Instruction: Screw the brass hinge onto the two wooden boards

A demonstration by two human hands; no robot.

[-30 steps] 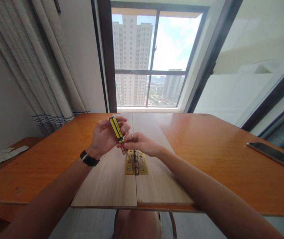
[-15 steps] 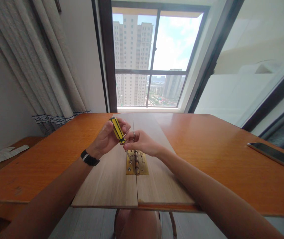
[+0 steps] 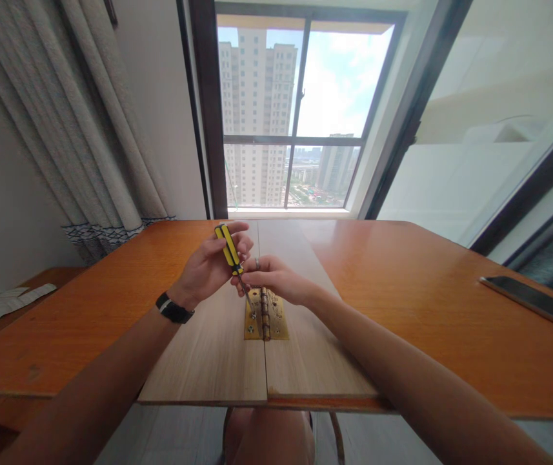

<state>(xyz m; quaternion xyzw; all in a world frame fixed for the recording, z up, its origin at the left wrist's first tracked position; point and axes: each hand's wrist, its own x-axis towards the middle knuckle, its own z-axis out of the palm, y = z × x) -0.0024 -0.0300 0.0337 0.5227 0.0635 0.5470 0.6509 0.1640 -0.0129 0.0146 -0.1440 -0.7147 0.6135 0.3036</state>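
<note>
A screwdriver (image 3: 228, 248) with a yellow and black handle leans over a brass hinge (image 3: 275, 323), its shaft running down to a screw (image 3: 253, 316) in the hinge's left leaf. My left hand (image 3: 211, 265), wearing a black wristband, has its thumb against the handle while some fingers stretch out behind it. The fingers of my right hand (image 3: 276, 278), with a ring on one, close around the shaft just below the handle. Another screw (image 3: 251, 329) sits nearer in the same leaf. The hinge lies across the seam between two pale boards (image 3: 203, 361); my hands hide its far end.
The boards lie on an orange-brown wooden table (image 3: 392, 290). A dark phone-like slab (image 3: 537, 300) rests near its right edge. Beyond the table is a window (image 3: 300, 139), with a grey curtain (image 3: 77, 129) at the left. A pale strip (image 3: 10, 303) lies at far left.
The screwdriver handle has turned and stands a little more upright. My left fingers have loosened and spread around it. The fingers of my right hand have shifted slightly, and more of the shaft shows.
</note>
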